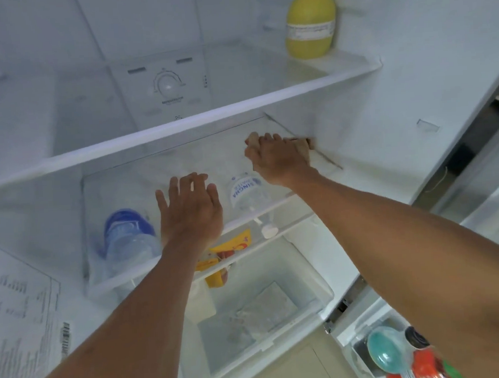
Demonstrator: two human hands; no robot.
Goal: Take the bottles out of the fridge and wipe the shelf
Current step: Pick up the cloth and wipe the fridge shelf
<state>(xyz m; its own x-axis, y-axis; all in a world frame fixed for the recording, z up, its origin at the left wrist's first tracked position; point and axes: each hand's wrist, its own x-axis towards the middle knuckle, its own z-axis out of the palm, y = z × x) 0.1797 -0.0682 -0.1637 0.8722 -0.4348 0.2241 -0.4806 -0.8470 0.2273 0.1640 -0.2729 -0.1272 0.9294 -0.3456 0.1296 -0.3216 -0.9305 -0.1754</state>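
Observation:
I look into an open fridge. My right hand (278, 157) is closed on a brownish cloth (299, 146), pressed onto the glass middle shelf (153, 171) at its back right corner. Flat on the same shelf near its front edge lies my left hand (191, 210), fingers spread and holding nothing. Seen through the glass, a blue-labelled water bottle (128, 240) and a clear water bottle (248, 194) with a white cap lie below the shelf. On the upper shelf (237, 102), at the right, a yellow bottle (309, 21) stands upright.
A clear crisper drawer (264, 313) sits at the bottom. A yellow-and-red packet (223, 257) lies under the glass shelf. The fridge door's bin at lower right holds a teal-capped bottle (387, 352) and a red one (425, 365). A thermostat dial (167, 84) is on the back wall.

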